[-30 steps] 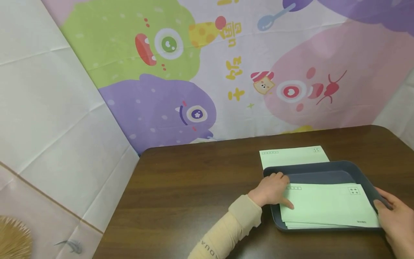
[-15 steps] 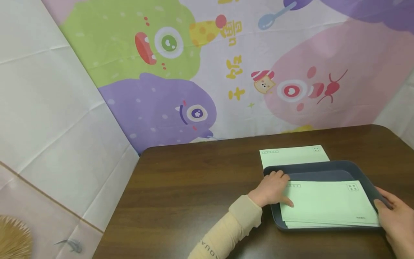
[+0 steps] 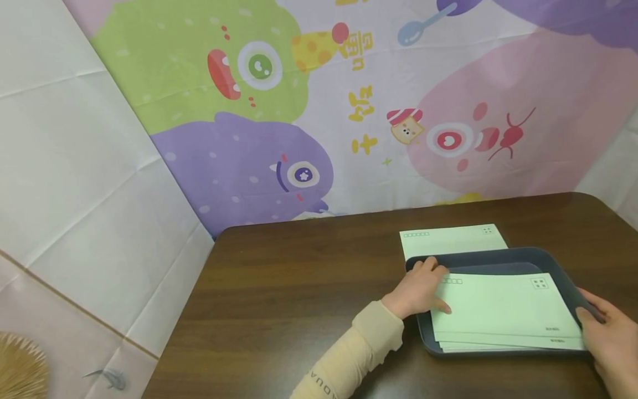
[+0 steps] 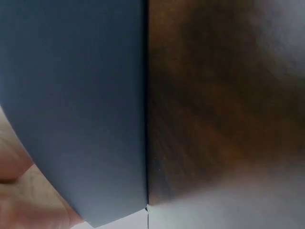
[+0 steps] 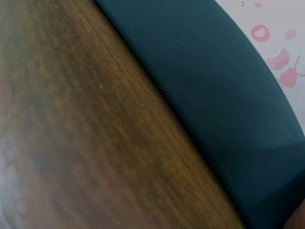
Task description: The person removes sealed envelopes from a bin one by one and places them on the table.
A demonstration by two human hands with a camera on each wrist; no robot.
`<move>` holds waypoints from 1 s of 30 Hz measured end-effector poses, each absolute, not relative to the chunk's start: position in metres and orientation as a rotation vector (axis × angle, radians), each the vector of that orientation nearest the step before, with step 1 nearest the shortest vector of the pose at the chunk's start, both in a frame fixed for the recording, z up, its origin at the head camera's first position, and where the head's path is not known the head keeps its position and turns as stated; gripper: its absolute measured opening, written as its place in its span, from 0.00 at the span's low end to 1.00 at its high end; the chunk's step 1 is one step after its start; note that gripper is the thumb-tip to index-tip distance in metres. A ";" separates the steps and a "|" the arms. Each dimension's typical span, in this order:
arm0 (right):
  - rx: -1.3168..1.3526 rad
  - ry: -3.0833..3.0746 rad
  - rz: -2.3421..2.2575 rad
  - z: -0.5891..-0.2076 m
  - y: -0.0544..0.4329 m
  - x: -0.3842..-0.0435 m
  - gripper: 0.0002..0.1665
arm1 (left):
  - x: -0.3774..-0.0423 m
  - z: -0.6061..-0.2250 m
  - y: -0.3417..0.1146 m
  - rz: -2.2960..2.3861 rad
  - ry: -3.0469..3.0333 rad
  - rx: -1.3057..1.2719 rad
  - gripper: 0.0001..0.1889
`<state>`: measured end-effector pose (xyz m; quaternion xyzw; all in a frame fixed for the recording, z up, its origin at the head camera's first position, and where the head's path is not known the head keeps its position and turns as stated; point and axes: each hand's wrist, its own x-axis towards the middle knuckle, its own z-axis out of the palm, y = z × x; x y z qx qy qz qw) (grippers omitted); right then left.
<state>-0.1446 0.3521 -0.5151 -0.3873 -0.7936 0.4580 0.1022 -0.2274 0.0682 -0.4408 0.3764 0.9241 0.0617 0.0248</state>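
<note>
In the head view a dark blue-grey tray (image 3: pixel 508 269) lies on the brown table, holding a stack of pale green envelopes (image 3: pixel 498 344). My left hand (image 3: pixel 420 288) reaches over the tray's left rim and grips the left end of the top envelope (image 3: pixel 503 307), thumb on its face and fingers bent at its upper left corner. That envelope sits slightly higher than those beneath. At the tray's right side my right hand (image 3: pixel 610 332) grips the rim, thumb on top. The left wrist view shows the tray wall (image 4: pixel 76 105) with fingers (image 4: pixel 28 205) behind it.
Another green envelope (image 3: pixel 451 241) lies on the table (image 3: pixel 299 293) behind the tray, partly hidden by it. A printed cartoon cloth (image 3: pixel 359 183) hangs at the table's back edge, and white cloth (image 3: pixel 149 199) covers the left side.
The top envelope has slid up toward the tray's far side, baring the lower edge of another envelope beneath. My left fingers have shifted slightly upward with it; the tray and right hand stay put.
</note>
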 end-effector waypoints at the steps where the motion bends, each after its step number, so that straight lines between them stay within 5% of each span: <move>1: -1.142 -2.344 1.354 -0.517 0.353 -0.145 0.27 | -0.227 -0.441 0.068 0.198 2.856 1.167 0.38; 16: -1.117 -2.320 1.375 -0.510 0.346 -0.142 0.28 | -0.235 -0.443 0.065 0.412 2.785 1.120 0.30; 30: -1.150 -2.331 1.366 -0.509 0.346 -0.142 0.28 | -0.235 -0.444 0.059 0.985 2.653 0.862 0.13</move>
